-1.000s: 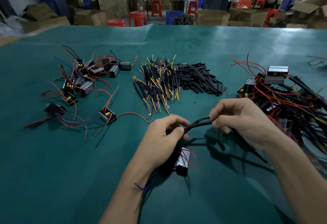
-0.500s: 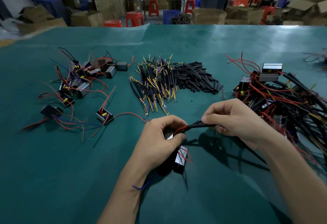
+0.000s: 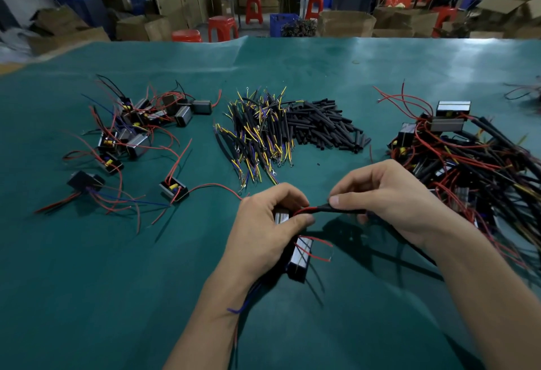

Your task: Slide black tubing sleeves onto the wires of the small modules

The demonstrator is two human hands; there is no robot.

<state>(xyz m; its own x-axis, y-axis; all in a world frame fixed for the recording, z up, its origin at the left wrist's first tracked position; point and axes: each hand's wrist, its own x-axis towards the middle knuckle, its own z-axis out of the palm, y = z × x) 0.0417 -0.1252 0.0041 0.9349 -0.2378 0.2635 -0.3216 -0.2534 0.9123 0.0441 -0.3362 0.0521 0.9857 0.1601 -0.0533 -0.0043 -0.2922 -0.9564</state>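
My left hand (image 3: 263, 232) grips a small black module (image 3: 300, 258) with a shiny top, low over the green mat, and its thumb and forefinger pinch the module's red wire (image 3: 304, 210). My right hand (image 3: 389, 197) pinches a black tubing sleeve (image 3: 339, 209) that sits on that red wire, just right of my left thumb. Another red wire loops out beside the module, and blue wire ends stick out under my left wrist. Loose black sleeves (image 3: 325, 125) lie in a pile at the mat's centre.
Unsleeved modules with red and blue wires (image 3: 134, 132) lie scattered at the left. A heap of yellow and purple leads in black tubing (image 3: 257, 135) sits beside the sleeve pile. Sleeved modules (image 3: 468, 159) are piled at the right. Cardboard boxes and red stools stand beyond the green mat (image 3: 87, 282).
My right hand has moved left along the wire, so the sleeve's end now lies closer to my left thumb. A short stretch of red wire now shows between the hands.
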